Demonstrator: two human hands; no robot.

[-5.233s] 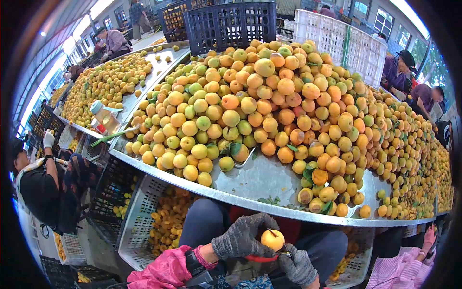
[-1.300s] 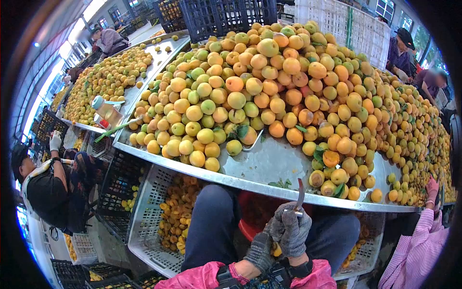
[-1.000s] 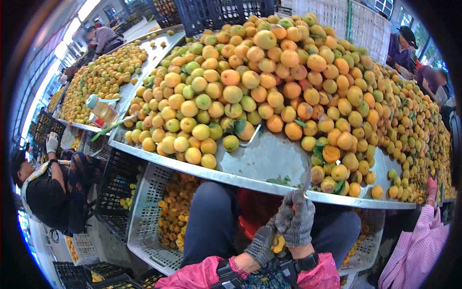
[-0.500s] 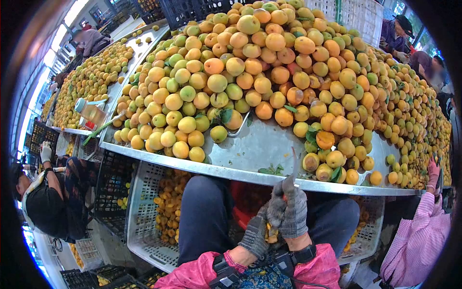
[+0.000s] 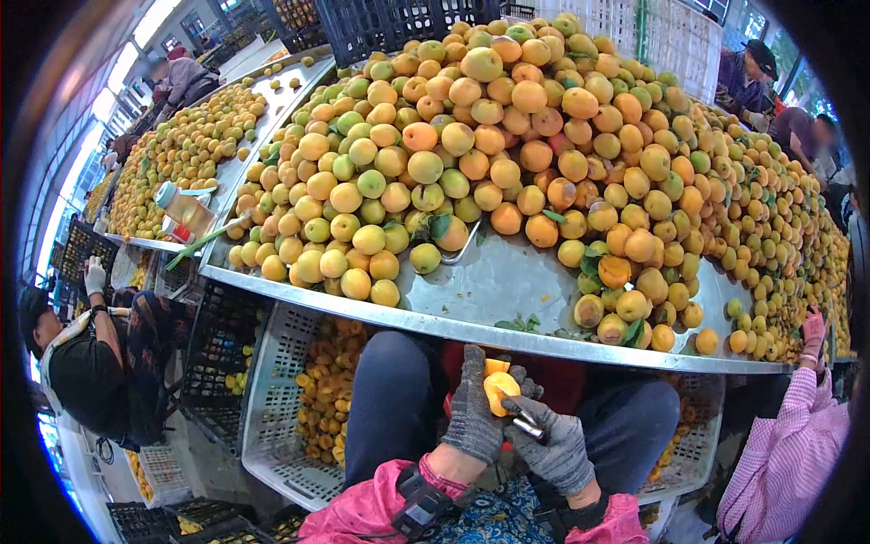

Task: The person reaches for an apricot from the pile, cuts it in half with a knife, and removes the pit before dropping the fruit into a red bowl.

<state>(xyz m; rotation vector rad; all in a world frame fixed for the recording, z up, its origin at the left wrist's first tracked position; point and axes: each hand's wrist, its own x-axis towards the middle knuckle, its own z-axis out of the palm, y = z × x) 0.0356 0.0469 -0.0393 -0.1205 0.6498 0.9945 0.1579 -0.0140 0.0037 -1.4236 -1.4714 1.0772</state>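
Observation:
My left hand (image 5: 473, 415), in a grey knit glove, is closed around a cut apricot (image 5: 500, 392) with its orange flesh showing. Close against the fruit, my gloved right hand (image 5: 560, 449) grips a small metal tool (image 5: 528, 424), apparently a knife; its blade cannot be made out. Both hands are above my lap, just below the front edge of the metal table (image 5: 471, 299). On that table lies a large heap of whole apricots (image 5: 489, 113), yellow, orange and some greenish, with a few leaves among them.
A white crate (image 5: 272, 412) with cut apricots (image 5: 331, 385) stands left of my knees, beside a black crate (image 5: 217, 354). A bent metal rod (image 5: 464, 247) lies by the heap. One co-worker (image 5: 100, 372) is at left; another's pink-gloved hand (image 5: 813, 334) touches the fruit at right.
My hands have drawn apart from a tight clasp. The apricot's orange flesh now shows between them, and the tool in my right hand has swung down from pointing upward.

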